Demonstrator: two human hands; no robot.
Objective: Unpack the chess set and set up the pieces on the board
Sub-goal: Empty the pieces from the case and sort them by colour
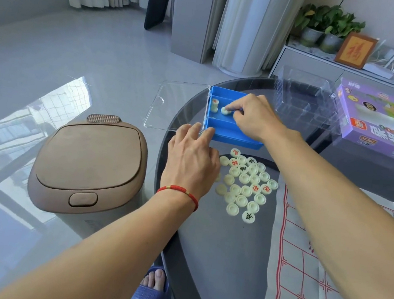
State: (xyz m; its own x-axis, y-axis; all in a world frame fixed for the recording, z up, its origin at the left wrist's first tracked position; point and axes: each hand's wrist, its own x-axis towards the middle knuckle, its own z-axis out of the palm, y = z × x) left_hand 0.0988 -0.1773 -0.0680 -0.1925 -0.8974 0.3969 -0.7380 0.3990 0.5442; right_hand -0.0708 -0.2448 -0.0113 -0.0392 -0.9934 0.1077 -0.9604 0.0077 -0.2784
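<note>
A blue piece box [221, 130] lies on the dark glass table, its clear lid [171, 105] swung open to the left. My right hand [253, 116] reaches into the box and pinches a cream disc piece [225, 110]. A couple more pieces [214, 103] stand at the box's left end. My left hand [190, 161] rests with straight fingers against the box's near-left corner. Several cream pieces [246, 184], some marked in red or black, lie in a loose pile just right of that hand. The white board sheet [319, 280] with red lines lies at the near right.
A clear plastic insert [304, 101] and a purple cardboard package [371, 123] sit at the table's far right. A brown lidded bin [90, 162] stands on the floor left of the table [221, 254]. A cabinet with plants and a framed picture is behind.
</note>
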